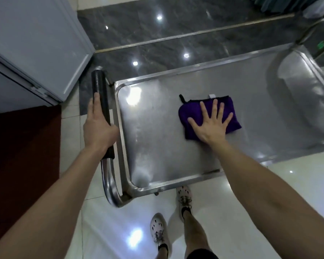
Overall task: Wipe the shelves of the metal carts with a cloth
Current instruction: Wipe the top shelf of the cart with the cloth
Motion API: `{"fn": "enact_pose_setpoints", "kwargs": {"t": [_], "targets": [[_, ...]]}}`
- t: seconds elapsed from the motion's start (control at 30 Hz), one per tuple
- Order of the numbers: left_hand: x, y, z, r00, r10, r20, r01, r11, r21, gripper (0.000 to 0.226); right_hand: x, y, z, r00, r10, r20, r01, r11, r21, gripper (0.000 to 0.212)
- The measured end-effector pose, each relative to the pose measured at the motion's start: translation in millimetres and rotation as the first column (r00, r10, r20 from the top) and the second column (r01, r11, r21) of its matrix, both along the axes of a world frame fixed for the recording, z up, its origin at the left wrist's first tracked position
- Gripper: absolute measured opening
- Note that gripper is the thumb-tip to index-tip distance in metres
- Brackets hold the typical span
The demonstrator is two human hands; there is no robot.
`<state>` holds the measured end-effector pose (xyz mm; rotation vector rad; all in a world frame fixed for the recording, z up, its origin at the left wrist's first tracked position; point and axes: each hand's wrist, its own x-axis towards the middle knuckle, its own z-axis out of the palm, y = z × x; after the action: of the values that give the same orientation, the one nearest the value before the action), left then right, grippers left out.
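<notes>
Below, a person's pale shoes (158, 230) stand on glossy white floor tiles (105, 221) at the near edge of a stainless-steel cart (111, 186). The left hand (98, 128) grips the black foam sleeve of the cart's handle (101, 86), curled round the bar with one digit stretched along it. The right hand (211, 124) presses flat on a folded purple cloth (191, 109), fingers straight and spread, palm on the fabric. The cloth lies near the middle of the cart's top shelf (153, 137), a small black loop and a white tag at its far edge. Left of the cart lies a dark red mat (24, 146); beyond it stands a white cabinet (36, 43). Farther off, a band of dark marble flooring (157, 34) reflects ceiling lights.
</notes>
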<state>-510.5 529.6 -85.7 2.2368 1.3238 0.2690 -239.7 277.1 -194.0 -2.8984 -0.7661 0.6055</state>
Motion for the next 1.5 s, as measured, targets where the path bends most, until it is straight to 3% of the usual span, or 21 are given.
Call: {"fn": "enact_pose_setpoints", "kwargs": {"t": [0.2, 0.37, 0.47, 0.77, 0.93, 1.07, 1.17, 1.27, 1.33, 1.4, 1.43, 1.5], "targets": [[-1.0, -8.2, -1.3, 0.999, 0.033, -0.008, -0.033, 0.998, 0.061, 0.113, 59.4, 144.7, -10.0, 0.994, 0.093, 0.056, -0.096, 0.994, 0.057, 0.102], [3.0, -12.8, 7.9, 0.999, 0.030, -0.020, -0.028, 0.997, 0.077, 0.108, -15.1, 258.1, -13.5, 0.909, 0.396, 0.126, -0.410, 0.904, 0.117, 0.093], [5.4, -13.6, 14.1, 0.999, 0.034, -0.026, -0.032, 0.996, 0.079, 0.105, -71.4, 277.1, -15.9, 0.833, 0.536, 0.138, -0.552, 0.822, 0.139, 0.084], [6.5, -13.6, 25.0, 0.998, 0.021, -0.062, -0.019, 0.999, 0.047, 0.106, -176.2, 140.8, -16.2, 0.767, 0.623, 0.156, -0.642, 0.743, 0.188, 0.079], [7.7, -12.7, 20.3, 0.993, 0.000, -0.117, 0.003, 1.000, 0.021, 0.123, -242.0, 46.8, -23.7, 0.762, 0.636, 0.121, -0.646, 0.734, 0.210, 0.080], [6.7, -9.9, 22.5, 0.994, -0.010, -0.110, 0.011, 1.000, 0.004, 0.128, -235.5, 9.5, -19.5, 0.783, 0.618, 0.072, -0.620, 0.767, 0.165, 0.075], [7.4, -6.6, 23.8, 0.990, -0.036, -0.139, 0.039, 0.999, 0.015, 0.129, -194.2, -33.4, -17.9, 0.873, 0.478, 0.096, -0.487, 0.866, 0.115, 0.075], [11.4, -3.9, 25.1, 0.966, -0.071, -0.249, 0.075, 0.997, 0.009, 0.125, -123.3, -98.6, -11.1, 0.962, 0.258, 0.085, -0.260, 0.966, 0.012, 0.080], [16.8, -7.1, 28.0, 0.893, -0.052, -0.448, 0.138, 0.977, 0.161, 0.124, -79.3, -136.2, 0.4, 0.994, 0.105, 0.038, -0.103, 0.994, -0.043, 0.086], [29.7, -22.1, 30.0, 0.776, 0.009, -0.631, 0.328, 0.849, 0.415, 0.122, -55.3, -155.2, 7.7, 0.999, 0.032, 0.008, -0.031, 0.997, -0.075, 0.094], [40.3, -34.6, 29.8, 0.737, -0.002, -0.676, 0.422, 0.783, 0.458, 0.121, -52.5, -158.2, 8.4, 0.999, 0.035, 0.009, -0.034, 0.996, -0.085, 0.097], [68.3, -67.8, 20.9, 0.714, -0.157, -0.682, 0.504, 0.792, 0.345, 0.127, -56.3, -154.0, 5.3, 0.997, 0.067, 0.025, -0.064, 0.994, -0.094, 0.098]]}}
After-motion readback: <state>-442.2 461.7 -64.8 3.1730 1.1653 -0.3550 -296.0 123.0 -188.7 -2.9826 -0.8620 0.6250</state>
